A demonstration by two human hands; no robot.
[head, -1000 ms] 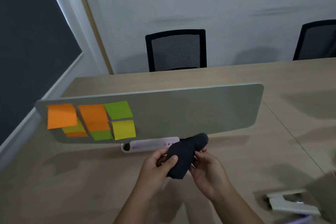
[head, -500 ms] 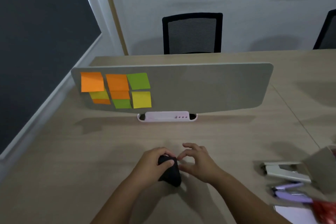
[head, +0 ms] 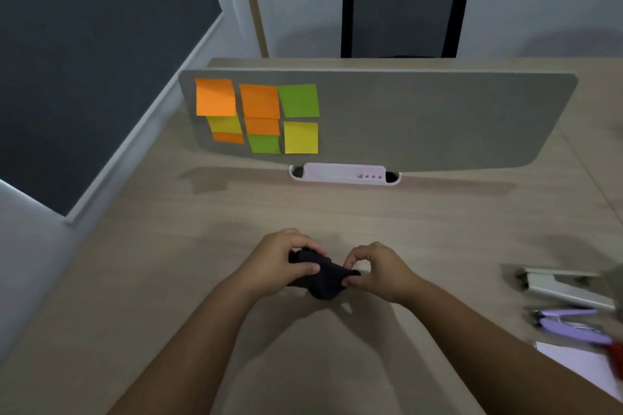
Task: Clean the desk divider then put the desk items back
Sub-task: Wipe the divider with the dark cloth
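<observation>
a pale wood desk (head: 168,280) fills the view, with a white wall, a dark panel on the left and a black mesh chair (head: 403,15) beyond its far edge. the grey desk divider (head: 438,118) stands upright across the desk on a white base (head: 344,173), with orange, green and yellow sticky notes (head: 259,116) on its left part. well in front of it, the left hand (head: 286,263) is closed around one end of a small dark cloth (head: 320,274), and the right hand (head: 381,271) pinches the other end between thumb and fingertips; the cloth is bunched between the two, low over the desk. whether it touches the desk i cannot tell. the desk items lie at the right edge, well apart from the divider: a silver stapler (head: 566,286), a purple tool (head: 569,325), white paper (head: 580,367) and something red, all blurred. judging from this, the items are not yet back in place, and the cloth in both hands suggests the wiping is either about to begin or just over; the divider's surface gives no clue which.
</observation>
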